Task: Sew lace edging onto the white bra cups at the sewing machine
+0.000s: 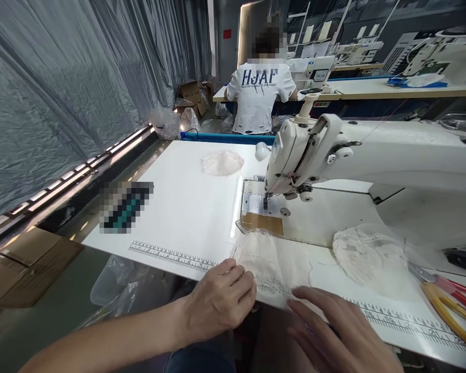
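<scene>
A pale, sheer piece of lace fabric (274,259) lies at the front edge of the sewing table, just before the needle plate. My left hand (225,298) is closed on its lower left edge, fingers curled together. By the lower right corner of that piece, my right hand (334,329) has its fingers stretched and apart; whether a fingertip touches the cloth I cannot tell. The white sewing machine (295,150) stands beyond, its presser foot (266,201) over the metal plate, with no cloth under it.
To the right lie more lace pieces (368,254) and scissors (445,295) with red and yellow handles. Another pale fabric piece (222,162) rests at the back of the table (186,202). A person (262,93) sits ahead. Cardboard boxes (27,267) stand at left.
</scene>
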Demonstrator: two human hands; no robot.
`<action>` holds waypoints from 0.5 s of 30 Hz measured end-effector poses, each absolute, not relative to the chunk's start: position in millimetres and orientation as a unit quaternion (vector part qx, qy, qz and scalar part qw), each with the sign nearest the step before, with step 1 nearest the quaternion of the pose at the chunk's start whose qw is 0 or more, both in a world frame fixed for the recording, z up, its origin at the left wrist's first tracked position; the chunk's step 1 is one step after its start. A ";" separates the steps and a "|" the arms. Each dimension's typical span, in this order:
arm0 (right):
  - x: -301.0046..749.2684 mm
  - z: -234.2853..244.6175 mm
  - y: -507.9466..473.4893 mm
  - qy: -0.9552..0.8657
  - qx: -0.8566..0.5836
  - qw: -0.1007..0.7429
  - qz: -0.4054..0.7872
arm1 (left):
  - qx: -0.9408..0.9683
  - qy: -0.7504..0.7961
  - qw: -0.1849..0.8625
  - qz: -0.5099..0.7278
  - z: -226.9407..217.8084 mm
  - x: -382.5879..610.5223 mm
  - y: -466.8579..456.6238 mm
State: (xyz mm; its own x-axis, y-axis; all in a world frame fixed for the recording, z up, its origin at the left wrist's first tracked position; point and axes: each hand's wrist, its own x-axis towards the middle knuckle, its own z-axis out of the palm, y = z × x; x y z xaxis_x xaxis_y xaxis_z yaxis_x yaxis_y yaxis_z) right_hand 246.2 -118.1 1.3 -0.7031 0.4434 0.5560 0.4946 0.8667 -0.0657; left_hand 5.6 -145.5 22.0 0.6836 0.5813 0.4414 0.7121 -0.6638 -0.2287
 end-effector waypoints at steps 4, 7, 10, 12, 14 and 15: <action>214.4 -2.7 -110.3 -0.920 -0.243 0.308 -0.006 | -0.897 -0.365 0.194 -0.159 21.2 5.4 -146.4; 210.9 -13.7 -109.7 -0.908 -0.245 0.339 0.021 | -0.898 -0.361 0.192 -0.161 21.5 3.5 -146.1; 214.0 -20.8 -112.2 -0.903 -0.247 0.352 0.024 | -0.897 -0.357 0.195 -0.172 23.0 0.5 -145.9; 216.5 -23.5 -114.0 -0.905 -0.251 0.343 0.021 | -0.894 -0.361 0.199 -0.178 23.7 -2.0 -146.7; 218.3 -25.7 -115.2 -0.907 -0.257 0.333 0.022 | -0.892 -0.363 0.201 -0.178 24.0 -4.3 -148.2; 218.7 -26.8 -115.4 -0.909 -0.257 0.328 0.024 | -0.892 -0.363 0.201 -0.178 24.0 -5.1 -149.1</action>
